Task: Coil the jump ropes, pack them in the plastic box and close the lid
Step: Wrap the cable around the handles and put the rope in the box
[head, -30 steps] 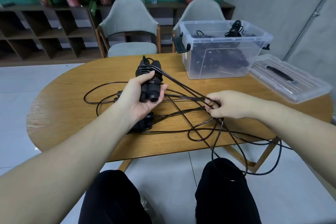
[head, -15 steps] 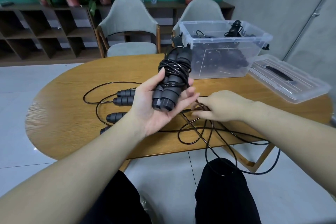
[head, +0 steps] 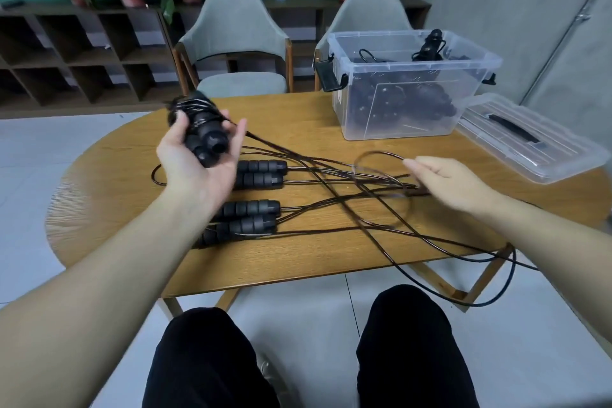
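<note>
- The left hand (head: pixel 195 156), palm up above the table (head: pixel 99 195), curls its fingers round a cord-wrapped pair of handles (head: pixel 202 131); their far ends are blurred, the near ends point at the camera.
- The right hand (head: pixel 453 185) pinches a cord loop (head: pixel 374 156).
- Four handles (head: pixel 255 192) lie left-right; their left ends hide under the forearm.
- Plastic box (head: pixel 414 103) stands open, its lid (head: pixel 530 139) beside it.

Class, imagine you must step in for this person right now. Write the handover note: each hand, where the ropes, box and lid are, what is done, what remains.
Left hand: holds a pair of handles with cord wound round them.
Right hand: pinches a loop of loose cord.
Table: four more handles and tangled cord, some hanging off the front edge.
Plastic box: open, coiled ropes already inside.
Lid: lying right of the box.
Left: finish winding, coil the rest, pack, close the lid.
</note>
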